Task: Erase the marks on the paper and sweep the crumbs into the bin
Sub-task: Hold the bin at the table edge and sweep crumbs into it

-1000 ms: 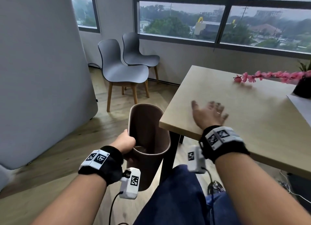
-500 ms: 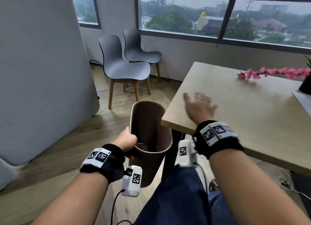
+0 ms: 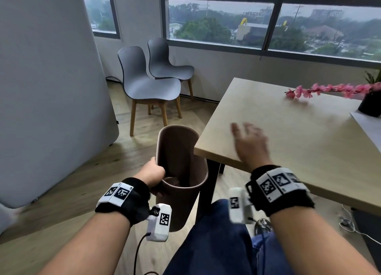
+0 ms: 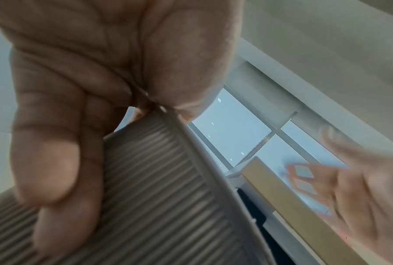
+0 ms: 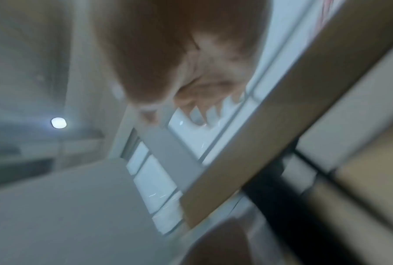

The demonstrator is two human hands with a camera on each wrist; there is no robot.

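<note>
A brown ribbed bin hangs tilted just below the near left corner of the wooden table. My left hand grips its near rim; in the left wrist view the fingers curl over the ribbed wall. My right hand lies flat and blurred on the table near that corner, fingers spread, holding nothing. A corner of white paper shows at the far right edge. No crumbs can be made out.
A black pot with a pink blossom branch stands at the table's far right. Two grey chairs sit by the window. A grey partition fills the left. Cables lie on the floor.
My right hand has slid left along the table toward the corner above the bin. The left hand keeps holding the bin in place.
</note>
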